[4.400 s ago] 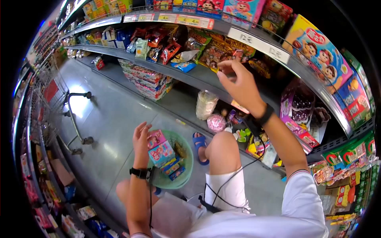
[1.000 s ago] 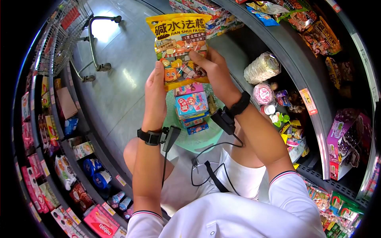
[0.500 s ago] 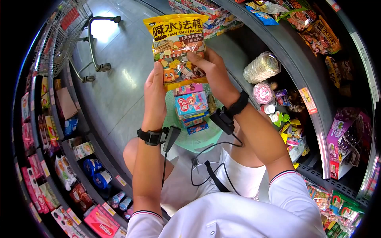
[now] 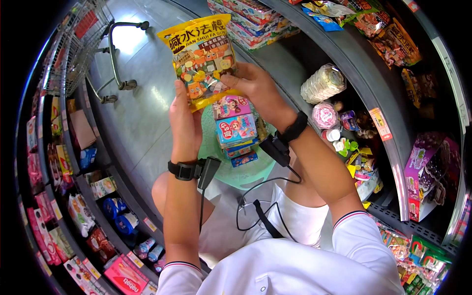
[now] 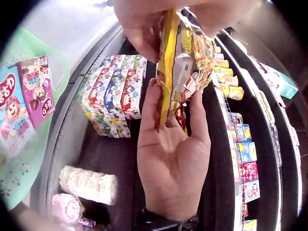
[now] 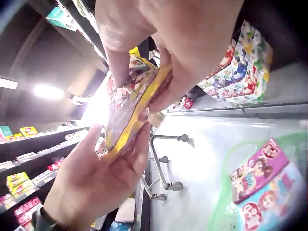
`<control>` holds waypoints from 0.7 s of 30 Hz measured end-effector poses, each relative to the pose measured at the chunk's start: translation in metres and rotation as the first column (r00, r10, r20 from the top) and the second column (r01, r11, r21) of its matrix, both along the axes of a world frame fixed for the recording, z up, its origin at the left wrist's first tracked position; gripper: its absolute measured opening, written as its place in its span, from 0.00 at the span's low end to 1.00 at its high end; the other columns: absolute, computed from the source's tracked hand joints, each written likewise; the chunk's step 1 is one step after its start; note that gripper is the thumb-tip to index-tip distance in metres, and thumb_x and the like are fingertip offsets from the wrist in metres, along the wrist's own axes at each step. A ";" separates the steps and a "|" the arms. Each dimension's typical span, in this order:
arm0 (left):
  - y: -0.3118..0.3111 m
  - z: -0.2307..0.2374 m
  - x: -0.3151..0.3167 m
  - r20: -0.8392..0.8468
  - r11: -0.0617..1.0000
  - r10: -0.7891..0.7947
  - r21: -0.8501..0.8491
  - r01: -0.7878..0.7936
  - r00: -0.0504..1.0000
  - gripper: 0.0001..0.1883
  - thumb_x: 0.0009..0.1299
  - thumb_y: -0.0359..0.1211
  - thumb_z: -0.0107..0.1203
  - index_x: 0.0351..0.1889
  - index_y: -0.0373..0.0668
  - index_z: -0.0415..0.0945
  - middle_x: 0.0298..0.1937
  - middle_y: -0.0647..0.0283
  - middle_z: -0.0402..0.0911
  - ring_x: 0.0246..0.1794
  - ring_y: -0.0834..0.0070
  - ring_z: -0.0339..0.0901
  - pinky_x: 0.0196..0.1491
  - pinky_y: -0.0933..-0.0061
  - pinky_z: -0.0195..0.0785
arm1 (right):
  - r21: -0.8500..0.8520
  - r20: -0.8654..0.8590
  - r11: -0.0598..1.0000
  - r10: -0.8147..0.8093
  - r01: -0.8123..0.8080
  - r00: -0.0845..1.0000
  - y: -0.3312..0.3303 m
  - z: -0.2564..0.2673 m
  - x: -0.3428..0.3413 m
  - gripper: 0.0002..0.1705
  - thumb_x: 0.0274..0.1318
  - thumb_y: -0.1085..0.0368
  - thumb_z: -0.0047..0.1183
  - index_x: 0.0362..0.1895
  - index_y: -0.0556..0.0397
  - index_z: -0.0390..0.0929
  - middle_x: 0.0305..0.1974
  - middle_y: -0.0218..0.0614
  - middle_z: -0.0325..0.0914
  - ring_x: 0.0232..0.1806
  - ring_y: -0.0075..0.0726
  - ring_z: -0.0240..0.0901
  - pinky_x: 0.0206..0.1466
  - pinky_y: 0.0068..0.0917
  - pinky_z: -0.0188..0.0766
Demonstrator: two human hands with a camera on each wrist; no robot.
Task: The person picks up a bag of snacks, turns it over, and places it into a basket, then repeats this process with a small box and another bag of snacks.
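Both hands hold a yellow snack bag (image 4: 201,59), printed front up, over the floor beyond the basket. My left hand (image 4: 186,123) grips its lower left corner, thumb on the front and fingers behind. At the lower right edge, my right hand (image 4: 258,93) pinches the bag between a thumb on the front and fingers behind it. From the left wrist view, the bag's bottom seam lies between the left thumb and fingers. Just below the bag stands a green basket (image 4: 246,178) with a pink box (image 4: 232,106), a blue box (image 4: 237,130) and other packets inside.
A dark shelf (image 4: 339,44) on the right carries snack bags, with stacked boxes (image 4: 253,22), a wrapped white stack (image 4: 323,83) and small tubs at its lower level. Shelves of goods line the left. A wire shopping cart (image 4: 78,44) stands at the upper left.
Earlier the right hand was at the shelf and the left was by the basket. Both now hold the snack bag, which has just shifted left and tilted slightly, uncovering the pink box.
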State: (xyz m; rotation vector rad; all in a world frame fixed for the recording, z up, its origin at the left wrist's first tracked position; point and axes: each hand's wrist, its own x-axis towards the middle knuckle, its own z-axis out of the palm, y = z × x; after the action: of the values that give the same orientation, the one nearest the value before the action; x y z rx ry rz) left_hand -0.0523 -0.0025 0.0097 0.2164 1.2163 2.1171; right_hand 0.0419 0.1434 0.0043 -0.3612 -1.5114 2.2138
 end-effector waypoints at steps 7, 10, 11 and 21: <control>0.005 -0.006 0.003 0.003 0.997 -0.047 0.055 0.047 0.999 0.16 0.75 0.34 0.56 0.56 0.34 0.73 0.51 0.61 0.81 0.49 0.76 0.79 0.54 0.74 0.74 | -0.075 -0.036 0.994 -0.082 0.079 0.996 0.002 0.010 0.006 0.23 0.61 0.65 0.61 0.57 0.63 0.74 0.51 0.37 0.80 0.51 0.27 0.77 0.56 0.25 0.74; 0.004 -0.006 0.003 -0.019 0.998 0.005 0.061 -0.004 1.000 0.16 0.74 0.34 0.57 0.56 0.34 0.73 0.51 0.61 0.81 0.48 0.76 0.79 0.53 0.74 0.74 | -0.057 -0.063 0.994 -0.092 0.088 0.994 -0.001 0.010 0.004 0.23 0.59 0.65 0.63 0.54 0.65 0.75 0.48 0.39 0.81 0.48 0.27 0.78 0.53 0.26 0.76; 0.003 -0.006 0.003 -0.032 0.998 0.028 0.058 -0.026 0.999 0.16 0.74 0.34 0.57 0.56 0.34 0.73 0.51 0.61 0.81 0.48 0.76 0.79 0.53 0.74 0.74 | -0.015 -0.052 0.997 -0.071 0.071 0.996 -0.001 0.011 0.004 0.24 0.58 0.65 0.64 0.55 0.65 0.75 0.48 0.39 0.81 0.48 0.28 0.78 0.54 0.26 0.75; 0.001 -0.008 0.002 -0.066 0.998 0.034 0.046 -0.031 0.997 0.17 0.74 0.34 0.57 0.56 0.34 0.73 0.51 0.58 0.81 0.48 0.73 0.81 0.51 0.73 0.77 | 0.022 -0.020 0.996 -0.088 0.089 0.996 -0.001 0.004 0.004 0.28 0.56 0.65 0.66 0.56 0.68 0.73 0.49 0.42 0.81 0.48 0.27 0.78 0.54 0.26 0.75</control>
State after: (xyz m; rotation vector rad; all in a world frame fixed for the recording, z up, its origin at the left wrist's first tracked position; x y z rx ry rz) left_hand -0.0503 -0.0015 0.0013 0.2916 1.2191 2.1823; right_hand 0.0459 0.1424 0.0082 -0.3913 -1.4805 2.1243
